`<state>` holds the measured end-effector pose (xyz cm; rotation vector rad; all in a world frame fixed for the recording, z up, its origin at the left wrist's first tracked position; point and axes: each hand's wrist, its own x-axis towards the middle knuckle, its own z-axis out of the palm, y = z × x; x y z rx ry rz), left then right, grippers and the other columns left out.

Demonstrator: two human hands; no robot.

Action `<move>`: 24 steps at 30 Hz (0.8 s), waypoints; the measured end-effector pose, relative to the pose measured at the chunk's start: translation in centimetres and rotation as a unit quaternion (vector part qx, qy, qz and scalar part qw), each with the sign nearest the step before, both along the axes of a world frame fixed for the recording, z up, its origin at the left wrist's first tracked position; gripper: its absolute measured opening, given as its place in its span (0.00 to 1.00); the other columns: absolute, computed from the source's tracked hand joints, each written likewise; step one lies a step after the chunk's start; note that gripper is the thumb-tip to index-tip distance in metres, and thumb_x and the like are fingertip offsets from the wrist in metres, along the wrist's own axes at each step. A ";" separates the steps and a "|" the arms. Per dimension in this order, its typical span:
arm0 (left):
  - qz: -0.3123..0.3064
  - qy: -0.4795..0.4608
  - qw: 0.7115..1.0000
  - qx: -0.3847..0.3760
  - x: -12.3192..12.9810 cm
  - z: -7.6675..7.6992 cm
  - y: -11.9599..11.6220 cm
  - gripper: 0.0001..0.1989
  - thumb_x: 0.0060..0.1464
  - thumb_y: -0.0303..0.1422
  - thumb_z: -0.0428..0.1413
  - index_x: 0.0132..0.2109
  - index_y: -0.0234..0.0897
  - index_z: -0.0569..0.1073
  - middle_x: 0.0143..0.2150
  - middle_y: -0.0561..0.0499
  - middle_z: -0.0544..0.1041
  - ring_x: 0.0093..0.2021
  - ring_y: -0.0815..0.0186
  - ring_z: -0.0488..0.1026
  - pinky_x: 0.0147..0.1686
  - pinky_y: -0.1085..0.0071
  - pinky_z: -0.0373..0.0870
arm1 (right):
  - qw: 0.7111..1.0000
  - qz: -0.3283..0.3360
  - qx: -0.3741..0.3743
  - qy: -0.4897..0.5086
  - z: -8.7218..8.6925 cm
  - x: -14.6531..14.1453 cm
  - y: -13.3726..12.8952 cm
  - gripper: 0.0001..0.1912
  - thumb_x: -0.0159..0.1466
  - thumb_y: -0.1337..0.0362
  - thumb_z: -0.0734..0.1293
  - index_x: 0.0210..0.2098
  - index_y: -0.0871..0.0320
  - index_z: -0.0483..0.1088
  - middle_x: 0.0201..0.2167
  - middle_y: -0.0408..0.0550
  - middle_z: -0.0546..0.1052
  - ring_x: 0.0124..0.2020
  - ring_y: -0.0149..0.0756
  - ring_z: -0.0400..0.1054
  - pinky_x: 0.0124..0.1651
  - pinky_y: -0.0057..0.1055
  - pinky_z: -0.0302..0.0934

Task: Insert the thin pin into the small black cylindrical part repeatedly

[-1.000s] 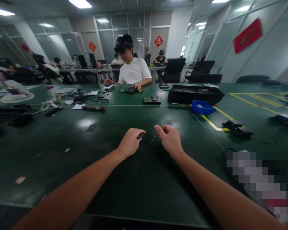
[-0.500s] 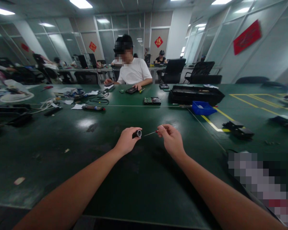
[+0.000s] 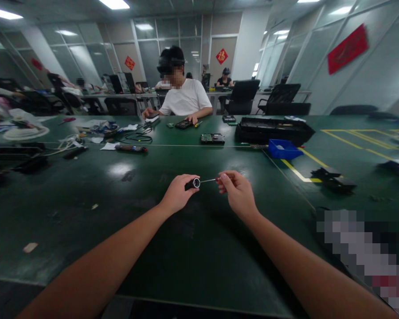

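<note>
Here the hands [image 3: 177,194] [image 3: 239,194] hold a black cylinder [image 3: 194,183], left, and screwdriver [image 3: 209,180], right; a red sign [image 3: 221,56] reads 福.

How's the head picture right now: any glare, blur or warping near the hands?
Head view: bright glare patch on the green table, ahead and left of the left hand; dark shadow along the inner side of the right forearm; stretched, smeared edges far left and right; black cylinder and thin tool fairly sharp, but whether the tip touches is too small to tell.
</note>
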<state>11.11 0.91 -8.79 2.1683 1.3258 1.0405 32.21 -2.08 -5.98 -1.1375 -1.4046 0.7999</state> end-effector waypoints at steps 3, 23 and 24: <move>-0.001 -0.001 1.000 -0.009 0.0 0.1 0.0 0.20 0.55 0.29 0.63 0.55 0.43 0.75 0.55 0.48 0.76 0.57 0.56 0.69 0.60 0.56 0.62 | 0.999 0.001 0.027 -0.030 0.1 0.1 0.1 0.15 0.65 0.51 0.65 0.38 0.56 0.74 0.34 0.49 0.80 0.37 0.40 0.75 0.44 0.39 0.67; -0.022 0.003 1.000 0.008 -0.1 0.5 -0.3 0.19 0.56 0.29 0.62 0.55 0.43 0.76 0.55 0.49 0.77 0.56 0.58 0.70 0.59 0.58 0.63 | 0.999 -0.017 -0.013 -0.027 0.6 0.2 0.0 0.17 0.66 0.50 0.65 0.39 0.59 0.74 0.31 0.50 0.81 0.27 0.36 0.75 0.36 0.35 0.68; -0.023 0.004 1.000 0.008 -0.1 0.5 -0.3 0.19 0.56 0.30 0.62 0.55 0.43 0.76 0.55 0.49 0.77 0.56 0.58 0.70 0.59 0.58 0.63 | 0.999 -0.022 -0.017 -0.030 0.6 0.1 0.0 0.18 0.66 0.50 0.65 0.40 0.59 0.74 0.32 0.50 0.81 0.25 0.35 0.75 0.34 0.34 0.68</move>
